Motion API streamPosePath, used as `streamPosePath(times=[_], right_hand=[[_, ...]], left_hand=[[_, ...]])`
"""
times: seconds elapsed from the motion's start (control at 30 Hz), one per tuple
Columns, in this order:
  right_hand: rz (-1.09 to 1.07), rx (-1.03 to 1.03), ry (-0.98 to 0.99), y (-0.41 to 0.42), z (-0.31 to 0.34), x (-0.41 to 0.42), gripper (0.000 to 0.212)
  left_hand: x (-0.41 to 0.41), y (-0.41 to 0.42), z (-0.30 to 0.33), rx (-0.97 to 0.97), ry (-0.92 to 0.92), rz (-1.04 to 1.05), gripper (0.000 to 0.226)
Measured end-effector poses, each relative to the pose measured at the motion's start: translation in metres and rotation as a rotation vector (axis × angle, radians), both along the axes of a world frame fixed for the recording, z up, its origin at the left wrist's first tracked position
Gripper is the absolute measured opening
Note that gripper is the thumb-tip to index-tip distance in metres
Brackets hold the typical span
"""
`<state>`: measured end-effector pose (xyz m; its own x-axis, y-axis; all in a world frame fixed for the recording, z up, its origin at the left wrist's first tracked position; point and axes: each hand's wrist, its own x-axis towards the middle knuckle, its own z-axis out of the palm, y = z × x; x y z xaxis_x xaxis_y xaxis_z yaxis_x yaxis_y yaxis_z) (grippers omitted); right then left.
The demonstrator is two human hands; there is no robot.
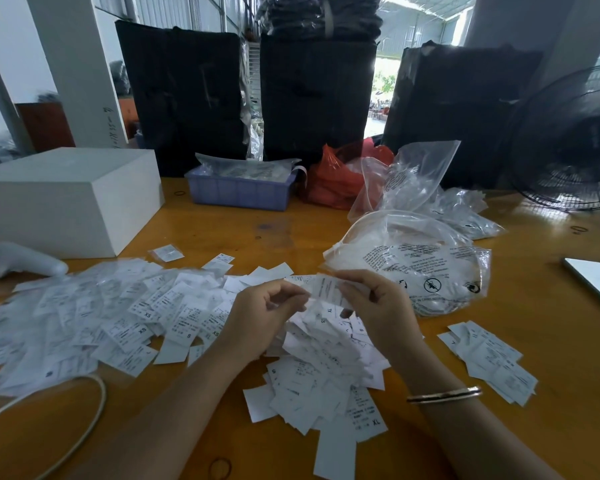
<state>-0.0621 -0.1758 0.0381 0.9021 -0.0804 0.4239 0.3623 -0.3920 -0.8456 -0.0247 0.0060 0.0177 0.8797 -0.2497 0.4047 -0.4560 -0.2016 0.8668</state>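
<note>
Label [327, 289] pinched at both ends: left hand [264, 318] fingers curled on its left edge, right hand [378, 306] thumb and fingers closed on its right edge. Held just above label pile [326, 368] on tabletop [222, 230].

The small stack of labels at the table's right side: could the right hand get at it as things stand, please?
Probably yes: the stack lies on bare table beside the right hand with nothing between them, though that hand now pinches a label.
</note>
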Motion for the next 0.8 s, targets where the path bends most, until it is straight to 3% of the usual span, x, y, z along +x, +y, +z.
streamPosePath(times=[0.1, 0.17, 0.53, 0.8], right_hand=[[-0.006, 0.265, -0.012, -0.0026, 0.0049, -0.0017, 0.029], [0.012, 0.327, -0.010, -0.0026, 0.0067, -0.0024, 0.029], [0.051, -0.066, 0.006, 0.0051, -0.0005, -0.0022, 0.025], [0.065, -0.055, 0.048, 0.0028, 0.0003, -0.0004, 0.026]], left_hand=[[0.0001, -0.0003, 0.0019, -0.085, 0.070, 0.000, 0.010], [0.0000, -0.0006, 0.0021, -0.122, 0.094, -0.004, 0.010], [0.0002, -0.0006, 0.0028, -0.101, 0.057, 0.001, 0.005], [-0.0007, -0.0008, 0.0050, -0.091, 0.072, 0.008, 0.008]])
